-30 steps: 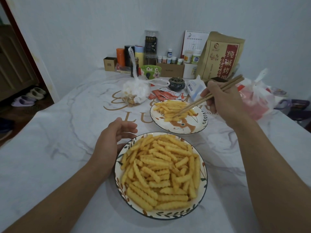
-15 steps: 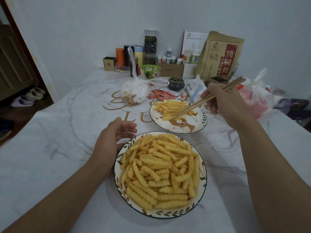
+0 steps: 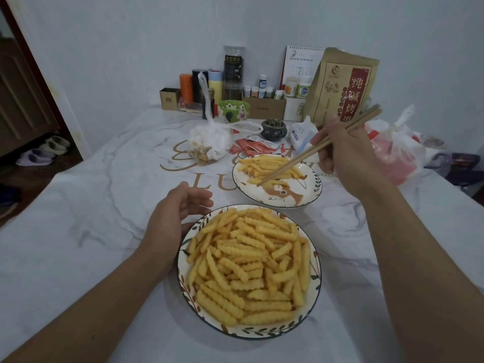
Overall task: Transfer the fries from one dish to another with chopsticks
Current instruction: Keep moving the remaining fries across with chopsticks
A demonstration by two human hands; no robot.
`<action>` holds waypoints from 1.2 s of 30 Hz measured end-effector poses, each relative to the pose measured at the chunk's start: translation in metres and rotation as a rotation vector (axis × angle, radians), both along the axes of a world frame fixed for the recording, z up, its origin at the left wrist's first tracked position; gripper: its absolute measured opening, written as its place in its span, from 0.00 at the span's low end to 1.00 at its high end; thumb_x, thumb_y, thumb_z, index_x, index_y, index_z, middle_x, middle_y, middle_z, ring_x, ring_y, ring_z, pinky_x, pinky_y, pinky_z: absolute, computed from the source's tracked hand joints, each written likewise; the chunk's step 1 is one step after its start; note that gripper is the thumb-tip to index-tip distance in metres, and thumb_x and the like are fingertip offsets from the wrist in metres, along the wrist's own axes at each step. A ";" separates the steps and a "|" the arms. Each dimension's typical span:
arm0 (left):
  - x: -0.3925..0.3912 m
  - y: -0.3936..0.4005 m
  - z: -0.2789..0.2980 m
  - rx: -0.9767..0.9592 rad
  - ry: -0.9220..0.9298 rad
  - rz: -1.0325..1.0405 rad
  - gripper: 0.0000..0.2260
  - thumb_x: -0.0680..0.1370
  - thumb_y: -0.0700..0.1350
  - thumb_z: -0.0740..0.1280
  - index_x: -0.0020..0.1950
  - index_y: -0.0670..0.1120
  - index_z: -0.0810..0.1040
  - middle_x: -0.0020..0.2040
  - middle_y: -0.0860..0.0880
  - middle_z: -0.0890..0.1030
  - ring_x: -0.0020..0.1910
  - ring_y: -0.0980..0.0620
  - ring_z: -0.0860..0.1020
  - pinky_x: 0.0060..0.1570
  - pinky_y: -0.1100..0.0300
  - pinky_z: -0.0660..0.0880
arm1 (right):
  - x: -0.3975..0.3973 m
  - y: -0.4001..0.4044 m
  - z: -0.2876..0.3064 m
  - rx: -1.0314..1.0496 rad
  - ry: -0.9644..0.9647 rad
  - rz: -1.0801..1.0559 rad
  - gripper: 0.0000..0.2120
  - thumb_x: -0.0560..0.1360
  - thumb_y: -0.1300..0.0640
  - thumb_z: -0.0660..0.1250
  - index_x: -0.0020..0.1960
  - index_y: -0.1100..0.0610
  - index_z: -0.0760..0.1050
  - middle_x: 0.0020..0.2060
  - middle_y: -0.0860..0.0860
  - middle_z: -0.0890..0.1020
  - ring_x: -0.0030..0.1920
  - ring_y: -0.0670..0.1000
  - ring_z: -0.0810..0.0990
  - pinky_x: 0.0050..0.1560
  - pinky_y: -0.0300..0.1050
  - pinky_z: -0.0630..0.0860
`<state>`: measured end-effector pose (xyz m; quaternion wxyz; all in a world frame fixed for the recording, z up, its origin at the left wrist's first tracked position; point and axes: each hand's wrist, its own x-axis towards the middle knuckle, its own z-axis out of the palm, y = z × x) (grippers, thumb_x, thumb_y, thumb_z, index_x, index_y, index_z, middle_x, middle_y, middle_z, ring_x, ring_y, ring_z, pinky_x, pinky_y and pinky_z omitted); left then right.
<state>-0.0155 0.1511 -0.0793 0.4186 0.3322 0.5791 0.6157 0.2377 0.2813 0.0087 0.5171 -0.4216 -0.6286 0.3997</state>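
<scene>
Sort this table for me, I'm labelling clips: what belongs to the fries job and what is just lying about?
Job: chopsticks in right hand; far plate; near plate, left hand beside it; fries.

Lying about: tied white bag, green bowl, brown packet, calendar.

Chopsticks [image 3: 318,148] over far fries [image 3: 269,167]

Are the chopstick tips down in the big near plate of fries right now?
No, the chopsticks held by the right hand reach down to the fries on the far plate, not the near plate.
</scene>
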 end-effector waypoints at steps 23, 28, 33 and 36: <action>-0.003 0.001 0.000 -0.005 -0.019 -0.013 0.22 0.86 0.53 0.56 0.48 0.43 0.86 0.45 0.46 0.87 0.45 0.51 0.84 0.54 0.48 0.78 | -0.004 -0.005 0.020 0.157 0.009 0.038 0.20 0.85 0.51 0.61 0.38 0.57 0.80 0.24 0.46 0.71 0.25 0.44 0.65 0.25 0.38 0.62; -0.003 0.001 0.000 0.002 -0.009 -0.010 0.22 0.86 0.53 0.56 0.47 0.44 0.86 0.46 0.45 0.87 0.46 0.50 0.83 0.54 0.49 0.78 | 0.007 0.003 0.006 0.170 -0.191 -0.066 0.21 0.85 0.47 0.59 0.41 0.57 0.81 0.25 0.46 0.74 0.26 0.42 0.70 0.27 0.35 0.67; -0.002 0.002 0.000 0.009 -0.021 -0.008 0.22 0.86 0.53 0.56 0.47 0.44 0.85 0.45 0.45 0.86 0.46 0.50 0.83 0.51 0.50 0.78 | 0.013 0.013 -0.006 0.068 -0.236 -0.104 0.21 0.84 0.47 0.61 0.39 0.55 0.81 0.27 0.48 0.75 0.30 0.47 0.73 0.30 0.43 0.69; -0.003 0.002 -0.001 0.007 -0.025 -0.007 0.22 0.86 0.53 0.56 0.47 0.43 0.85 0.45 0.45 0.87 0.46 0.49 0.83 0.50 0.51 0.78 | 0.012 0.016 -0.014 0.032 -0.227 -0.113 0.21 0.84 0.48 0.61 0.37 0.55 0.81 0.27 0.50 0.75 0.30 0.49 0.73 0.30 0.45 0.69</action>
